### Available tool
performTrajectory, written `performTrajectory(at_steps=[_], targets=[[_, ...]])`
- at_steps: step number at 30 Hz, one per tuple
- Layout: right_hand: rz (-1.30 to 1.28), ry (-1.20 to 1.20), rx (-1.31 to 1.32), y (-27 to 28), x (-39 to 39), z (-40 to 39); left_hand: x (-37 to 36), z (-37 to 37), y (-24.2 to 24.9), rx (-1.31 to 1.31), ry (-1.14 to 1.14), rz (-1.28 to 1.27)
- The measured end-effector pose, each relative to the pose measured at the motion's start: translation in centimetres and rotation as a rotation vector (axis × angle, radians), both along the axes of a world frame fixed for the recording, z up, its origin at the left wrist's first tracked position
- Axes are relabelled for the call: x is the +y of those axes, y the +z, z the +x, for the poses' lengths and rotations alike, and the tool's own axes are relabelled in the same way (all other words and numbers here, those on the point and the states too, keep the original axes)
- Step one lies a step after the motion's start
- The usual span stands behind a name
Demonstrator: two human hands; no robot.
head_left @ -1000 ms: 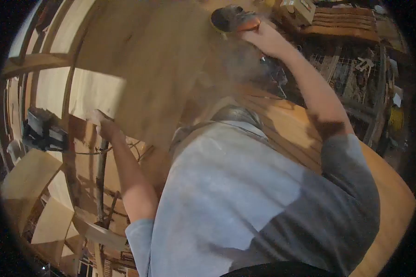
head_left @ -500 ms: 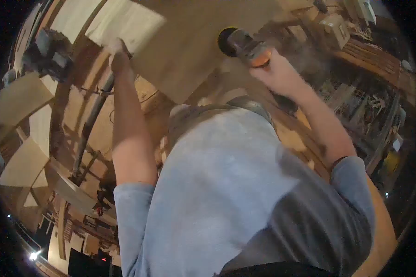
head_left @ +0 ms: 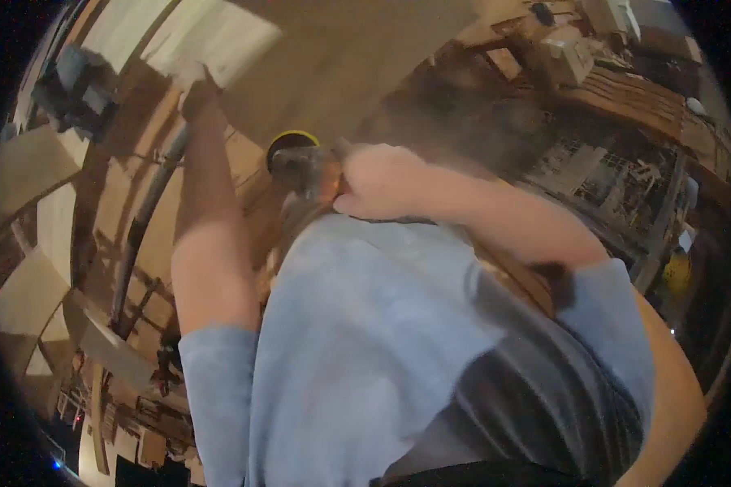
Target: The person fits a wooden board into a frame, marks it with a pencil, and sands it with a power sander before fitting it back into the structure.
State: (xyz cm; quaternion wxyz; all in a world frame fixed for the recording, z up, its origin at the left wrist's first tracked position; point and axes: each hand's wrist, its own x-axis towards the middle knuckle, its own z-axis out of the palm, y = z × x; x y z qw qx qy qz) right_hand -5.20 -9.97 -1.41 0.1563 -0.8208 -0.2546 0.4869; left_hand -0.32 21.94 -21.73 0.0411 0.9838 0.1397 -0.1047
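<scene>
In the head view, the right hand [head_left: 382, 180] grips an orange-and-dark handheld power tool with a yellow-rimmed round disc [head_left: 304, 166], right at the near edge of the broad flat brown panel [head_left: 333, 61]. The left hand [head_left: 193, 85] is on the panel's brightly lit patch; its finger pose is too blurred to tell.

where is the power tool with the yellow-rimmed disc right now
In the head view, the power tool is left of centre, gripped in the right hand, its disc by the near edge of the large panel.
</scene>
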Motion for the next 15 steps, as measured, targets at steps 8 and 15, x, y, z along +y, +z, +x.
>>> performTrajectory(at_steps=[8,15], targets=[[-0.016,-0.174,-0.154,-1.0,-5.4,6.0,0.4,0.8,-2.0,0.12,0.534,-0.375],[-0.007,-0.293,-0.281,-2.4,-13.3,13.2,-1.0,0.2,-1.0,0.234,0.53,-0.002]])
